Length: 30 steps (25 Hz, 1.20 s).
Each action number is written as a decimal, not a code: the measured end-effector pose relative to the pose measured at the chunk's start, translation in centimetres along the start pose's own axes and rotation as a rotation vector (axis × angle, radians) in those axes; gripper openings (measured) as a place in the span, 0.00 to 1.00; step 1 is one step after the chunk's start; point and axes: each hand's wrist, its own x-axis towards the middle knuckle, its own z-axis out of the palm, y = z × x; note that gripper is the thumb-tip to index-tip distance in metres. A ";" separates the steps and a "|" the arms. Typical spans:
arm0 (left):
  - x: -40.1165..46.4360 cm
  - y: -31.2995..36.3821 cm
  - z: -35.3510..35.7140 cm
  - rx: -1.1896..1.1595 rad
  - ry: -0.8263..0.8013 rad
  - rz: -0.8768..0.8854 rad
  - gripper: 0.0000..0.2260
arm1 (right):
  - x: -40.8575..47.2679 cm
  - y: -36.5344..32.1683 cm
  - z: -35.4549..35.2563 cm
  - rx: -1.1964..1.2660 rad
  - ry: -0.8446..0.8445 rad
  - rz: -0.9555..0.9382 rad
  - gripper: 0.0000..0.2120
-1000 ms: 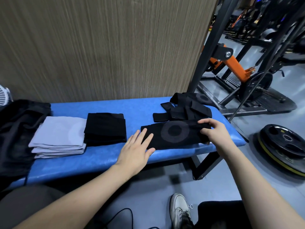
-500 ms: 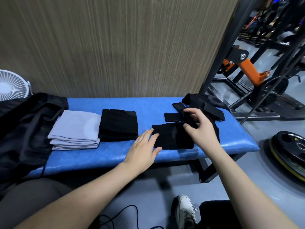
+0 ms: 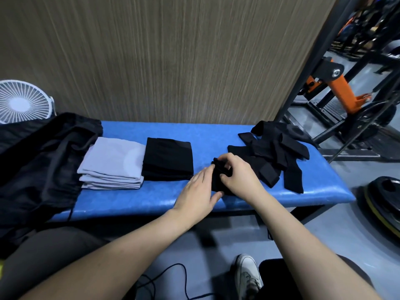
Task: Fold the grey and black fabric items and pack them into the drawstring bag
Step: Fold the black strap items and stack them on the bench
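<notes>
On the blue bench (image 3: 164, 200) lie a folded grey stack (image 3: 112, 165) and, right of it, a folded black stack (image 3: 170, 159). A black fabric piece (image 3: 218, 181), folded over on itself, sits near the front edge. My right hand (image 3: 240, 176) grips its top fold with curled fingers. My left hand (image 3: 200, 191) lies flat against its left side, fingers straight. A loose pile of unfolded black pieces (image 3: 275, 154) lies at the bench's right end. The black drawstring bag (image 3: 41, 161) is spread over the left end.
A white fan (image 3: 23, 102) stands behind the bag. A wood-grain wall backs the bench. A black and orange gym rack (image 3: 337, 92) stands to the right, a weight plate (image 3: 383, 202) on the floor. My shoe (image 3: 246, 276) and a black cable (image 3: 173, 276) are below.
My right hand has folded the long black piece leftward over itself, from its right end to its middle. My left hand moved in against the piece. The camera turned left, revealing the fan.
</notes>
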 end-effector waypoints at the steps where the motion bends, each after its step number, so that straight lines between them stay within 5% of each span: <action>1: 0.0 0.0 0.0 -0.038 -0.007 -0.031 0.38 | 0.0 0.1 0.1 0.010 -0.004 0.005 0.19; 4: 0.1 0.0 -0.2 -0.080 -0.017 -0.045 0.42 | 0.0 0.0 0.0 0.061 -0.034 0.042 0.20; 10: -0.2 0.1 -0.4 0.009 0.029 0.037 0.27 | -0.6 0.6 -2.2 0.435 -0.180 0.156 0.16; 16: -0.1 0.2 -0.1 0.000 -0.015 -0.007 0.29 | -1.3 3.7 -4.6 0.007 0.110 0.022 0.11; 21: 0.6 0.8 0.1 -0.091 0.092 -0.086 0.18 | -1.9 5.5 -4.7 -0.108 -0.033 0.138 0.16; 30: 1.9 1.7 -0.3 -0.119 0.030 -0.168 0.15 | -2.2 5.3 -4.8 0.200 -0.004 0.175 0.20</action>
